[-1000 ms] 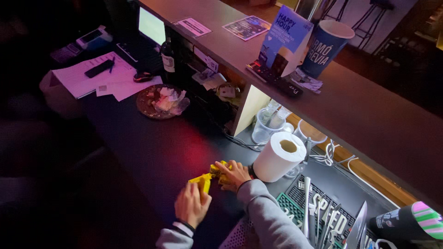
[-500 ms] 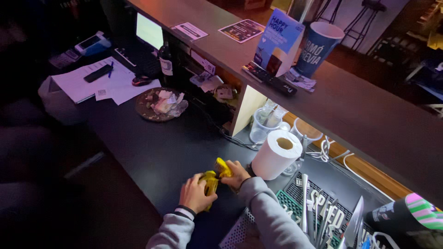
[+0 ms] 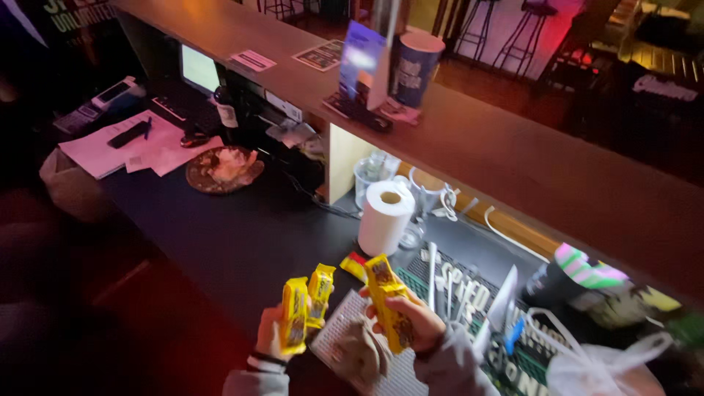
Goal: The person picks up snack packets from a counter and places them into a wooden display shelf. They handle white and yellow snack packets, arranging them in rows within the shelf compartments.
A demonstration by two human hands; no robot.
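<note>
Holding two yellow snack packets (image 3: pixel 306 308) side by side, your left hand (image 3: pixel 273 334) sits at about 7 o'clock in the view, fingers wrapped tight around their lower halves. Both packets stand nearly upright, long axes running from 6 towards 12 o'clock, tops tipped slightly to 1 o'clock. Your right hand (image 3: pixel 411 323) at 5 o'clock is closed on a third yellow packet (image 3: pixel 389 301), its long axis leaning from 5 up to 11 o'clock, fingers curled over its lower end. A fourth yellow packet with a red end (image 3: pixel 353 265) lies flat on the dark counter (image 3: pixel 242 242), just beyond your hands.

At 12 o'clock from your hands stands a white paper roll (image 3: pixel 384 217), upright. At 10 o'clock, a round brown plate (image 3: pixel 220 170), and beyond it white paper sheets (image 3: pixel 117 147). On the upper wooden ledge (image 3: pixel 513 147), at 12 o'clock, stands an upright blue card sign (image 3: pixel 361 62) with a dark blue cup (image 3: pixel 415 67) touching its right side; two flat printed leaflets (image 3: pixel 253 60) lie further left.
</note>
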